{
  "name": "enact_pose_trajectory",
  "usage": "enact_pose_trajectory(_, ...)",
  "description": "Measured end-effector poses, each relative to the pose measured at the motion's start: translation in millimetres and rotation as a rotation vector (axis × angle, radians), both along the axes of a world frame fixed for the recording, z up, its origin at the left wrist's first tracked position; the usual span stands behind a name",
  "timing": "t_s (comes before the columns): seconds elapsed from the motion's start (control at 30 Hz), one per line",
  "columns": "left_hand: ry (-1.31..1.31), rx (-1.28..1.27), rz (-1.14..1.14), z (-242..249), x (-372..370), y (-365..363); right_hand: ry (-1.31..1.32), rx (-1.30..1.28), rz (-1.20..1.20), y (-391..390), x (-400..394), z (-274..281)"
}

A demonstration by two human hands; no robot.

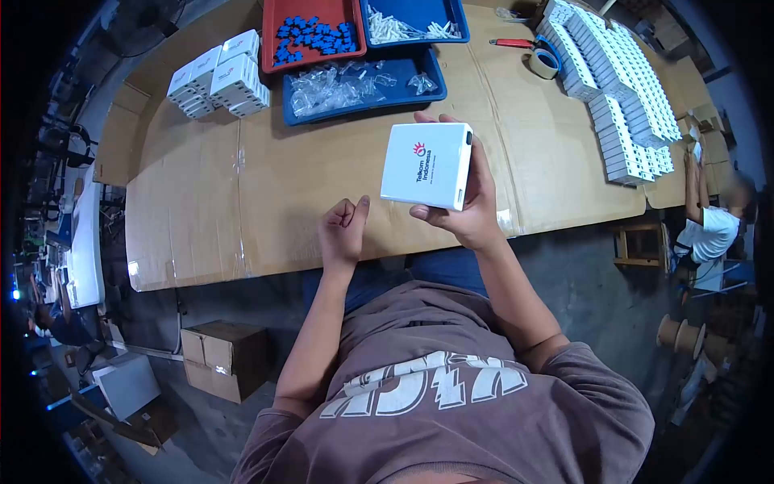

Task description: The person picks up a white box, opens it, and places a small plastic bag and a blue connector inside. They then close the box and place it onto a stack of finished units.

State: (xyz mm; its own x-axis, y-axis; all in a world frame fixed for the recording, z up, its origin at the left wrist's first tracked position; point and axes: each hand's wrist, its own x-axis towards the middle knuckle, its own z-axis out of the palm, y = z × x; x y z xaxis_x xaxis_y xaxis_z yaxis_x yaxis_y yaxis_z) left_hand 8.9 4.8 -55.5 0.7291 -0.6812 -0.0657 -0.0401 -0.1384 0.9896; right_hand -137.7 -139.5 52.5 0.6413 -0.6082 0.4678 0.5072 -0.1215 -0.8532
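A square white plastic box (pixel 425 165) printed "Telkom Indonesia" rests in my right hand (pixel 476 202). The thumb lies along its lower edge and the other fingers wrap behind it and round its right side. A dark opening shows at its upper right corner. Left of the box, and apart from it, my left hand (pixel 345 230) hovers near the table's front edge. Its fingers are curled in, the thumb stands up, and nothing shows in it.
The table is covered in cardboard (pixel 322 161). A red tray (pixel 314 60) holds blue parts; blue trays hold white pieces and clear plastic bags (pixel 330 93). White boxes are stacked at left (pixel 218 73) and right (pixel 621 89). Red-handled cutters (pixel 512 43) and tape (pixel 544 64) lie nearby.
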Motion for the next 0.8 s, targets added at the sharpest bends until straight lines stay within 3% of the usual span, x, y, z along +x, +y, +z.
enact_pose_trajectory(0.17, -0.027, 0.05, 0.006, 5, 0, 4, 0.122, 0.132, 0.018, -3, -9, -12)
enact_pose_trajectory(0.37, -0.188, -0.092, -0.04, -18, 2, -1, 0.84, -0.422, 0.032, -31, -37, -27)
enact_pose_trajectory(0.5, -0.187, -0.109, -0.088, -22, -1, -5, 0.899, -0.189, -0.071, -44, -70, -38)
enact_pose_trajectory(0.63, -0.25, 0.034, -0.134, -22, -7, -10, 0.848, -0.206, -0.382, -80, -116, -55)
enact_pose_trajectory(0.8, -0.322, 0.081, -0.077, -35, -12, -16, 0.788, -0.328, -1.059, -168, -176, -54)
